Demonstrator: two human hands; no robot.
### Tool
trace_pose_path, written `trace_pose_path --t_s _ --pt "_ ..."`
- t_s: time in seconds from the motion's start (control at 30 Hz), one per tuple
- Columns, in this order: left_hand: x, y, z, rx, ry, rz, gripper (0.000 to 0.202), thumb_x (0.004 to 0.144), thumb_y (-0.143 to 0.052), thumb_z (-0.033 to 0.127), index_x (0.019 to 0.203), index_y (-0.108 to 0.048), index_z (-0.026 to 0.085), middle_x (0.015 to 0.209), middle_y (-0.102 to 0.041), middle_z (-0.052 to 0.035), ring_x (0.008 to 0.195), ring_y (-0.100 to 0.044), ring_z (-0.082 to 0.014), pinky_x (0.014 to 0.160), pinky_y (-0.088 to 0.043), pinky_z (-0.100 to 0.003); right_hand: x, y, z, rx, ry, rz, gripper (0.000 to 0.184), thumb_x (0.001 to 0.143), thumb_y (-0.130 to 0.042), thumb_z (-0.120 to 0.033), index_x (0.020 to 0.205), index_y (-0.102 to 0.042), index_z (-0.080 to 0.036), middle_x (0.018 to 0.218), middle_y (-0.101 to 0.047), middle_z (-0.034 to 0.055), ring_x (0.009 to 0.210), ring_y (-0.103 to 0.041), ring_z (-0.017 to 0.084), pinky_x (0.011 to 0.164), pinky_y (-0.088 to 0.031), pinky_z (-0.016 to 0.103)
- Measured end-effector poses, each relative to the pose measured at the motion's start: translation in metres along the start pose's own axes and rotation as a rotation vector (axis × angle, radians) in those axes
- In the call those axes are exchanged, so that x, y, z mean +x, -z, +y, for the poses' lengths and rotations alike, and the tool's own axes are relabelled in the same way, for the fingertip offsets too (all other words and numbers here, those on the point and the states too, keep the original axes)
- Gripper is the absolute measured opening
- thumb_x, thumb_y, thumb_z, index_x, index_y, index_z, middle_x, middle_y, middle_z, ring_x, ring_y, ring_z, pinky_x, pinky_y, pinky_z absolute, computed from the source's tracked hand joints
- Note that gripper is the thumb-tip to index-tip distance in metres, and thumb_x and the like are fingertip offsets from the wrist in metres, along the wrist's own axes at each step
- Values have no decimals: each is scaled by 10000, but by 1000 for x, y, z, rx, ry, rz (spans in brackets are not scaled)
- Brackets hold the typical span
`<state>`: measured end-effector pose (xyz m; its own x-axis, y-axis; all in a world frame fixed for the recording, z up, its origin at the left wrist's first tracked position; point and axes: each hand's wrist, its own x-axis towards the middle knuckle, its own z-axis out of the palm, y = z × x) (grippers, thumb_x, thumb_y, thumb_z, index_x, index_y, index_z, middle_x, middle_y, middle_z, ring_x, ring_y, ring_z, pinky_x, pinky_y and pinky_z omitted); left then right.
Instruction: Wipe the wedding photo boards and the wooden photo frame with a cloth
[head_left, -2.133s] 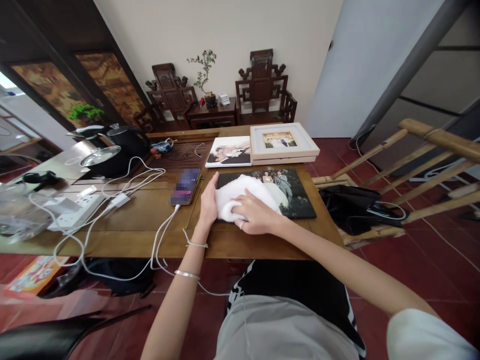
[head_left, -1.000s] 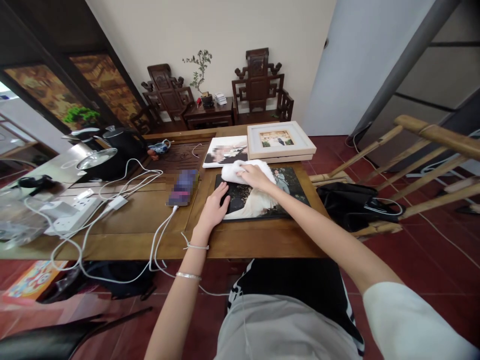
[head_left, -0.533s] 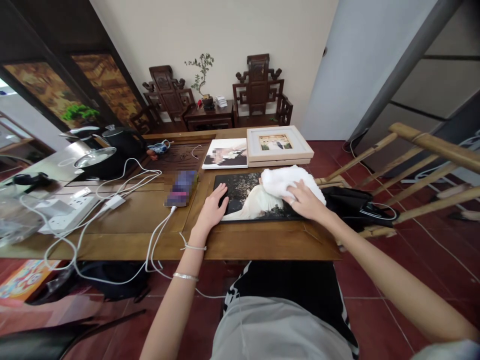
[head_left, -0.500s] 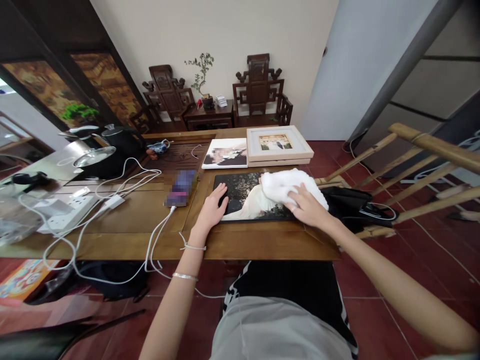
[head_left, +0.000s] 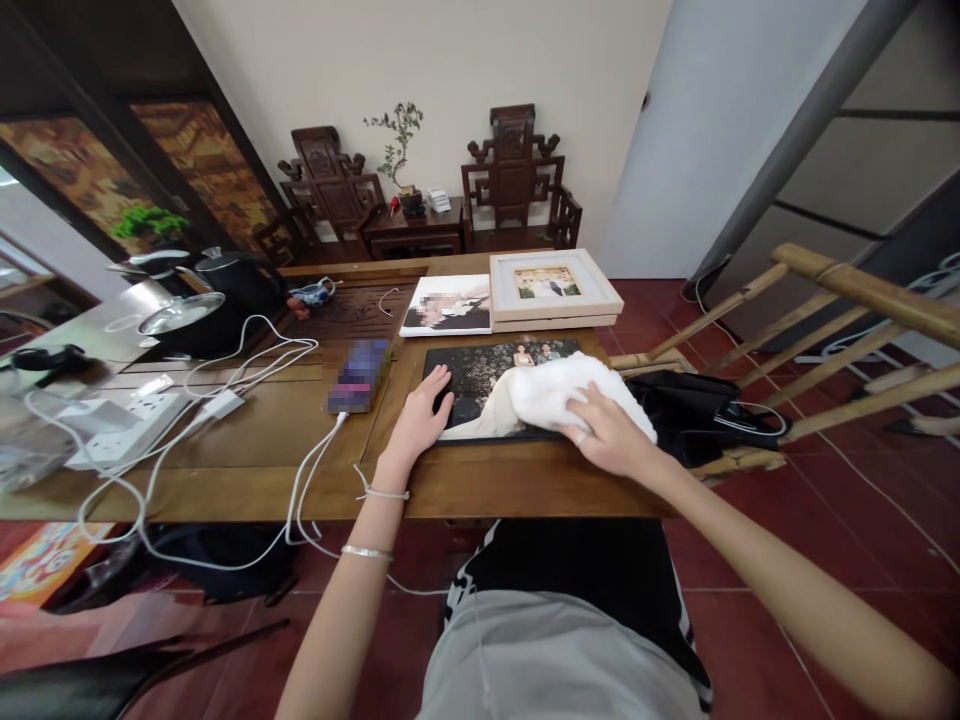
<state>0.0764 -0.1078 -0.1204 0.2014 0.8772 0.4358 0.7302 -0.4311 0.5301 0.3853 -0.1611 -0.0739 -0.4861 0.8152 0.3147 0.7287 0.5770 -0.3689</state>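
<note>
A dark wedding photo panel (head_left: 480,385) lies flat on the wooden table (head_left: 480,485) in front of me. My left hand (head_left: 424,410) rests at its left edge, fingers stretched out and thumb apart, holding nothing. Over the right part of the photo, my right hand (head_left: 609,430) grips a white towel (head_left: 551,390), which is bunched and pressed on the surface. The towel covers the lower right of the picture. Behind the panel lie a white photo board (head_left: 450,300) and a light wooden picture frame (head_left: 611,300) on top of another flat piece.
Left on the table are a phone (head_left: 356,375) with a white charging cable (head_left: 300,480), a power strip (head_left: 127,430), a lidded pan (head_left: 184,325) and a black kettle (head_left: 240,285). A bamboo chair (head_left: 840,270) bearing a black bag (head_left: 682,410) stands at the right.
My right hand and the towel have moved slightly toward me, uncovering two figures at the photo's upper right. My left hand keeps its place on the panel's left edge.
</note>
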Motion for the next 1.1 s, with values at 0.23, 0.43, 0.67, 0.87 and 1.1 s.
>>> trace_pose_path --t_s 0.23,0.43,0.67,0.87,1.1 --pt "1 3 0 19 -11 -17 440 926 -471 288 1301 -604 100 1454 -523 -163 1388 -458 -266 1182 -348 -459 99 7 51 18 -187 -11 284 852 -446 -272 888 -704 -158 963 -728 120 910 -612 285 794 -429 342" --pt "0 2 -1 9 -3 -15 435 930 -470 295 1303 -603 118 1458 -521 -154 1390 -456 -265 1180 -348 -465 127 10 57 -23 -295 -1 336 867 -445 -311 936 -730 -148 1008 -727 129 927 -609 292 771 -411 321" --pt "0 0 -1 13 -7 -18 438 933 -456 288 1304 -596 103 1465 -512 -166 1402 -438 -271 1189 -332 -465 45 3 20 -34 -138 1 228 878 -445 -259 810 -649 -184 899 -703 112 880 -610 278 916 -415 402" --pt "0 -1 0 18 0 -3 440 931 -449 300 1302 -597 114 1466 -516 -154 1404 -437 -263 1188 -338 -458 -34 2 -24 18 -33 3 177 886 -457 -224 742 -561 -222 835 -638 69 853 -608 247 1119 -280 556" --pt "0 -1 0 10 -8 0 436 931 -454 305 1299 -604 123 1460 -521 -150 1399 -444 -266 1183 -347 -470 3 -4 -39 22 -78 -63 166 890 -469 -230 844 -628 -219 915 -685 82 960 -609 282 1097 -294 541"
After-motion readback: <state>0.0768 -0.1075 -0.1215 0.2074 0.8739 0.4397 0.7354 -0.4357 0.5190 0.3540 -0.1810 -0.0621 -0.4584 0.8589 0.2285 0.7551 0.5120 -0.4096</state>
